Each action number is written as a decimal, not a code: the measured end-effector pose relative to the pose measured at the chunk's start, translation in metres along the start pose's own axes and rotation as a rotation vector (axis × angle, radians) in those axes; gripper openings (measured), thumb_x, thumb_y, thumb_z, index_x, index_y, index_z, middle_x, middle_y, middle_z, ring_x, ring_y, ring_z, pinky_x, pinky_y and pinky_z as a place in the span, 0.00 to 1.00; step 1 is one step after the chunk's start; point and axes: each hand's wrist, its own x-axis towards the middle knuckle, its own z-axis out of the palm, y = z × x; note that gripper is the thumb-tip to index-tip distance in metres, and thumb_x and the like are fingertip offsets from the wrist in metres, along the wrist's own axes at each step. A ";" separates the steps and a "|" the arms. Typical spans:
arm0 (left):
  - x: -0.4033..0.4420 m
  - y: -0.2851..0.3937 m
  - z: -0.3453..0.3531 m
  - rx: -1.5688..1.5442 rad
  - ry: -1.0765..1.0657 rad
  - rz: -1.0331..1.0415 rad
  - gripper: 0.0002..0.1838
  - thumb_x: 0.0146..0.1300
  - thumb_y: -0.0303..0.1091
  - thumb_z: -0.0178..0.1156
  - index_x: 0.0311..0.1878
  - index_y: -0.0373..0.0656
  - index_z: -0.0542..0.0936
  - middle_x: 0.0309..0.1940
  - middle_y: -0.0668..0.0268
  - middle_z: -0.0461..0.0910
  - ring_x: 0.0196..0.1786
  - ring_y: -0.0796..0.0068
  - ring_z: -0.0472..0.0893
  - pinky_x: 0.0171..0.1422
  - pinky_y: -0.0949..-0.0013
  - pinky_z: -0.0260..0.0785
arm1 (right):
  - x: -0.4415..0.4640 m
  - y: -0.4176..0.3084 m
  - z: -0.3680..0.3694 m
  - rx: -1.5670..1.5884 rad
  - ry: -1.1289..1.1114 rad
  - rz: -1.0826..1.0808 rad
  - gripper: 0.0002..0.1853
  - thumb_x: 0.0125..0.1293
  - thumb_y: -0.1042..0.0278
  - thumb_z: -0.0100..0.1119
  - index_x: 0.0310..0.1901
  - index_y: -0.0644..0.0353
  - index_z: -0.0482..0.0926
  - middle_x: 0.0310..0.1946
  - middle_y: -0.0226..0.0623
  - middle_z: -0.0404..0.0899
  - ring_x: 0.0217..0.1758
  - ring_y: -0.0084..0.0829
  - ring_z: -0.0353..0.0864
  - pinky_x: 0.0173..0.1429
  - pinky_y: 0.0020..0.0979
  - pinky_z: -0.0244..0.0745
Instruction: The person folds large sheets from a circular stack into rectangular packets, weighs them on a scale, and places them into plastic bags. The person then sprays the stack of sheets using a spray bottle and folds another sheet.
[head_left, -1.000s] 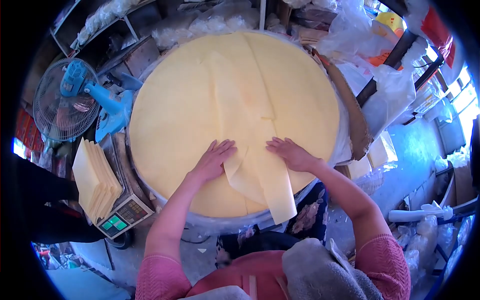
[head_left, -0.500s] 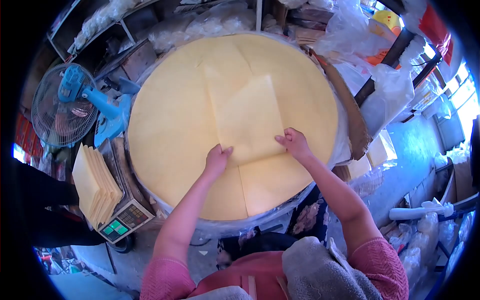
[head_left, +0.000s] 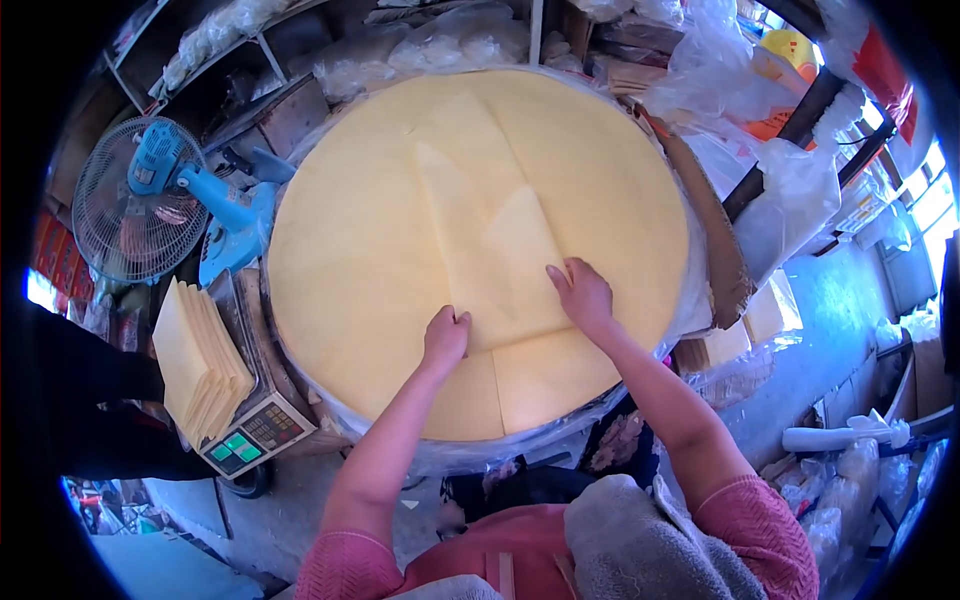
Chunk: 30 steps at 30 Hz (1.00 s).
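A large round stack of thin pale-yellow sheets (head_left: 340, 230) fills the middle of the head view. On it lies a folded yellow sheet (head_left: 490, 260), its near edge running between my hands. My left hand (head_left: 446, 336) is closed on the sheet's near left corner, thumb on top. My right hand (head_left: 584, 293) pinches the sheet's right edge, a little farther from me. Some of the folded layers overlap, so their exact outline is hard to tell.
A blue fan (head_left: 150, 200) stands at the left. Below it, folded yellow sheets (head_left: 203, 360) lie on a digital scale (head_left: 262, 434). Cardboard (head_left: 705, 220) and plastic bags (head_left: 790, 200) border the right side. Someone in dark clothing (head_left: 100, 390) is at the far left.
The near flap that hung over the stack's front edge has been folded away from me. My hands went from lying flat to gripping the sheet's edges. The view has shifted slightly.
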 end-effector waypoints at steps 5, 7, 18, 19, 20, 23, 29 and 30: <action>0.002 -0.004 0.002 0.004 -0.005 0.021 0.15 0.65 0.39 0.52 0.31 0.35 0.68 0.22 0.57 0.74 0.18 0.65 0.77 0.23 0.63 0.71 | 0.042 -0.016 0.015 -0.121 0.088 -0.011 0.20 0.65 0.47 0.51 0.41 0.58 0.73 0.34 0.44 0.79 0.35 0.44 0.81 0.40 0.44 0.75; 0.003 -0.007 0.003 -0.033 0.004 0.026 0.15 0.65 0.39 0.52 0.30 0.36 0.68 0.21 0.58 0.74 0.17 0.66 0.77 0.23 0.64 0.70 | 0.054 -0.018 0.026 -0.191 0.015 0.016 0.18 0.66 0.49 0.51 0.39 0.59 0.74 0.35 0.43 0.79 0.36 0.42 0.81 0.40 0.43 0.74; -0.005 0.010 0.001 -0.008 0.029 -0.001 0.13 0.64 0.37 0.55 0.29 0.36 0.70 0.20 0.64 0.72 0.16 0.75 0.72 0.18 0.69 0.68 | 0.060 -0.005 0.061 -0.421 0.039 -0.293 0.27 0.69 0.50 0.43 0.65 0.57 0.61 0.66 0.40 0.58 0.70 0.38 0.54 0.64 0.57 0.53; -0.007 0.010 0.001 -0.024 0.030 -0.014 0.13 0.63 0.36 0.55 0.29 0.36 0.70 0.19 0.64 0.72 0.16 0.75 0.72 0.18 0.69 0.68 | 0.059 -0.006 0.063 -0.440 -0.004 -0.304 0.30 0.70 0.49 0.41 0.68 0.57 0.57 0.70 0.39 0.52 0.74 0.38 0.47 0.67 0.61 0.47; -0.008 0.007 0.001 -0.013 0.043 -0.005 0.13 0.63 0.36 0.55 0.29 0.36 0.69 0.19 0.64 0.72 0.16 0.75 0.72 0.18 0.69 0.68 | 0.056 -0.006 0.064 -0.411 -0.046 -0.292 0.31 0.70 0.48 0.40 0.68 0.58 0.57 0.71 0.39 0.50 0.75 0.39 0.44 0.69 0.62 0.43; -0.005 -0.002 0.001 0.072 0.074 0.049 0.13 0.61 0.36 0.56 0.29 0.36 0.70 0.18 0.62 0.72 0.19 0.70 0.75 0.23 0.66 0.69 | 0.053 -0.014 0.055 -0.370 -0.123 -0.263 0.34 0.69 0.45 0.39 0.68 0.60 0.55 0.73 0.39 0.45 0.77 0.41 0.38 0.71 0.63 0.33; -0.051 -0.017 -0.037 0.346 0.086 0.041 0.18 0.57 0.39 0.61 0.46 0.39 0.73 0.39 0.54 0.77 0.45 0.57 0.78 0.46 0.56 0.71 | -0.010 -0.027 0.057 -0.373 -0.134 -0.290 0.36 0.69 0.43 0.37 0.70 0.62 0.52 0.73 0.40 0.44 0.77 0.41 0.35 0.71 0.63 0.30; -0.065 0.006 -0.033 0.455 0.225 0.192 0.21 0.58 0.40 0.61 0.52 0.40 0.71 0.47 0.52 0.74 0.50 0.57 0.76 0.50 0.54 0.70 | -0.012 -0.028 0.057 -0.374 -0.150 -0.278 0.37 0.69 0.42 0.37 0.70 0.62 0.52 0.73 0.40 0.44 0.77 0.41 0.35 0.71 0.62 0.30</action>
